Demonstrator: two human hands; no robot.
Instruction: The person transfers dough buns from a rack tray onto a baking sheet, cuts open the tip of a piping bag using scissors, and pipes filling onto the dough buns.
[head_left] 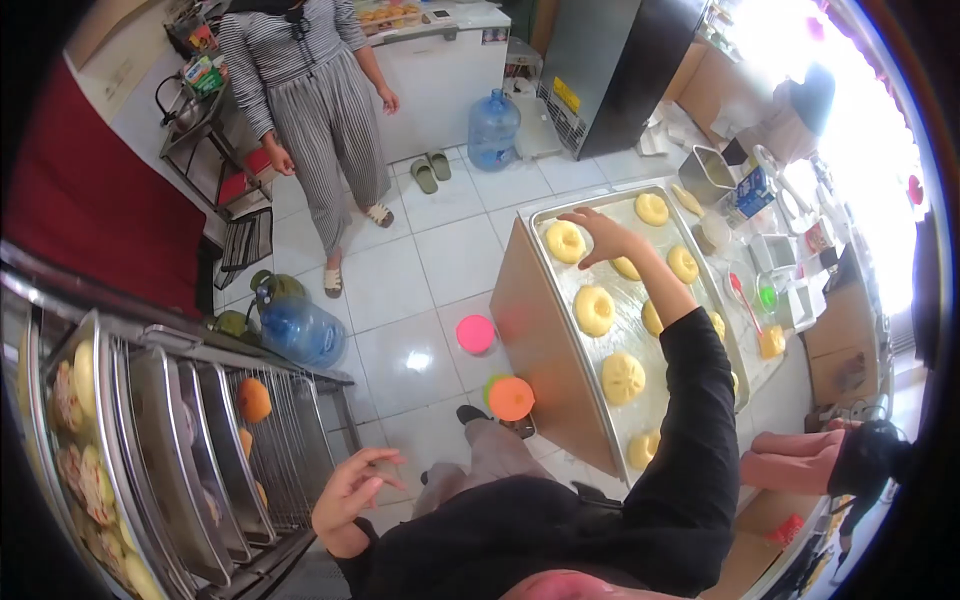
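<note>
My right hand (607, 238) reaches over a metal baking tray (622, 395) that holds several yellow dough buns. Its thumb and fingers are spread beside the bun (566, 242) at the tray's far left corner; I cannot tell whether they touch it. Below that bun lie a dimpled bun (594, 311) and one with a creased top (623, 378). My forearm hides part of the buns in the middle. My left hand (352, 495) hangs low beside a metal tray rack (290, 440), its fingers apart and nothing in them.
Rack trays at left carry topped dough (75, 480). Blue water jugs (300, 332) (494, 130) stand on the floor, with pink (475, 334) and orange (511, 398) round items by the table. One person in striped clothes (320, 120) stands ahead; another in pink trousers (795, 460) is at right.
</note>
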